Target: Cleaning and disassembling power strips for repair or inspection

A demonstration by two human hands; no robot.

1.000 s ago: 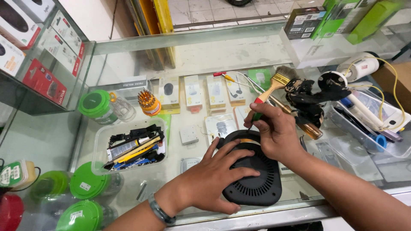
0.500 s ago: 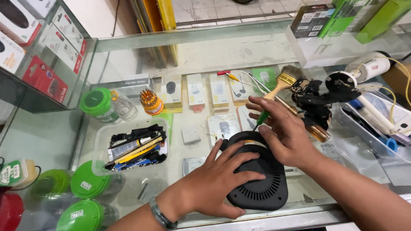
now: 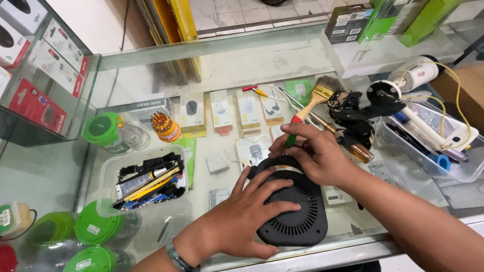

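The black vented cover (image 3: 292, 211) lies at the bench's (image 3: 237, 65) near edge. The left hand (image 3: 242, 216) presses spread fingers flat on it; the right hand (image 3: 312, 153), at its far rim, grips a green-handled screwdriver (image 3: 291, 140).

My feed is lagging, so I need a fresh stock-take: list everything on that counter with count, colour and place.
vent cover: 1, black, counter front, under both hands
screwdriver: 1, green handle, in right grip
brush: 1, wooden handle, behind the hands
black parts: a heap, right of brush
tool tub: 1, clear, pens and tools inside, left of cover
bit holder: 1, orange, behind tub
green lids: about 4 show, left side
clear tray: 1, cables and white parts, far right
small boxes: several, white and yellow, under the glass
left hand: flat on cover
right hand: at cover's rear edge
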